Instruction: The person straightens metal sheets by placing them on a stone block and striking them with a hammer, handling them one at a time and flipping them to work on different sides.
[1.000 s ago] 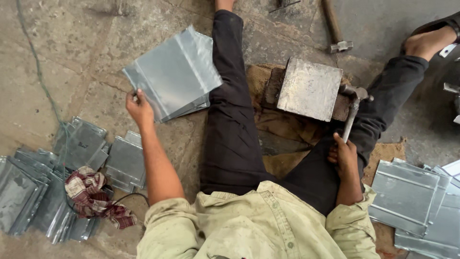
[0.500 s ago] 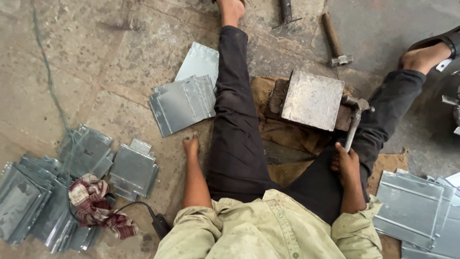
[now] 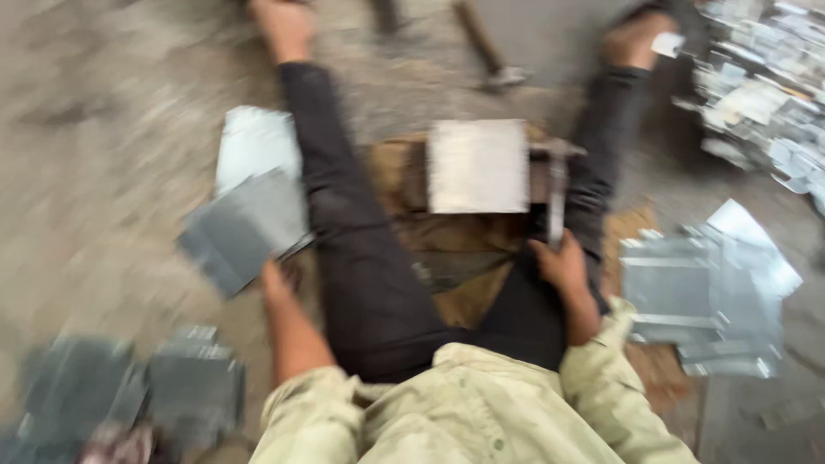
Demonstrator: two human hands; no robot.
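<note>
- The person sits on the concrete floor (image 3: 103, 198) with legs spread in dark trousers; between the knees lies a square pale metal block (image 3: 478, 166) on a brown wooden base (image 3: 391, 176) — I'll take that block as my marker.
- Just right of the block, the right hand (image 3: 563, 265) is wrapped around the handle of a steel-headed hammer (image 3: 556, 193); the fingers are pressed together round the shaft, and the hammer head sits close by the block's upper right corner.
- Left of the block, across the left thigh, the left hand (image 3: 273, 277) touches the lower edge of a grey sheet-metal panel (image 3: 243, 228). The frame is too blurred to tell whether its grip is pinching the panel or merely resting on it.
- That panel lies on a second, paler sheet (image 3: 255, 144) on the floor, further up from the hand.
- Well left of the block and nearer the viewer, a dark heap of similar folded metal pieces (image 3: 163, 387) sits by the person's left elbow.
- Right of the block, beyond the right leg, a pile of shiny flat metal sheets (image 3: 705, 288) lies on the floor — and farther up, a jumbled stack of small metal parts (image 3: 765, 94).
- Above the block, a second hammer with a wooden handle (image 3: 485, 47) lies on the floor.
</note>
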